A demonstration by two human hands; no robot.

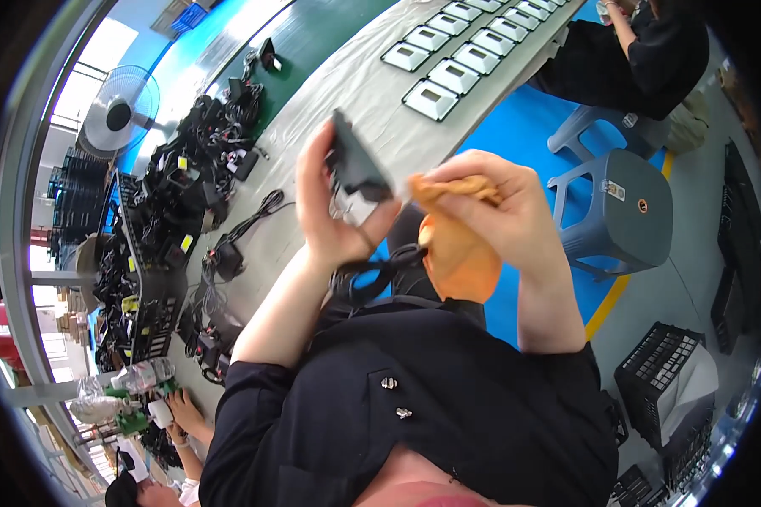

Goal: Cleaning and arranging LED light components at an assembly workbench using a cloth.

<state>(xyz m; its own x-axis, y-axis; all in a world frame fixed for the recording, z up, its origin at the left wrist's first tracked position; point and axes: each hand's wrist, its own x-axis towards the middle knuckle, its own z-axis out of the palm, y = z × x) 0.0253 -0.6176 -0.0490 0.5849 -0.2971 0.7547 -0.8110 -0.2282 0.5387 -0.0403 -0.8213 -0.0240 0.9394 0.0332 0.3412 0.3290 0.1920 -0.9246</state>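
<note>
My left hand [334,207] holds a small black device [357,169] up in front of my chest, with its black cable [368,275] hanging down in a loop. My right hand [503,211] grips an orange cloth [457,253] and presses a corner of it against the device's edge. Both forearms rise from my dark shirt at the lower edge of the view.
A long grey table [347,93] carries rows of white-framed square units [452,55] at the far end and heaps of black devices with cables [190,169] to the left. Grey plastic stools [626,203] stand on the right, beside black crates [659,372]. Other people sit at upper right and lower left. A fan [120,114] stands at the left.
</note>
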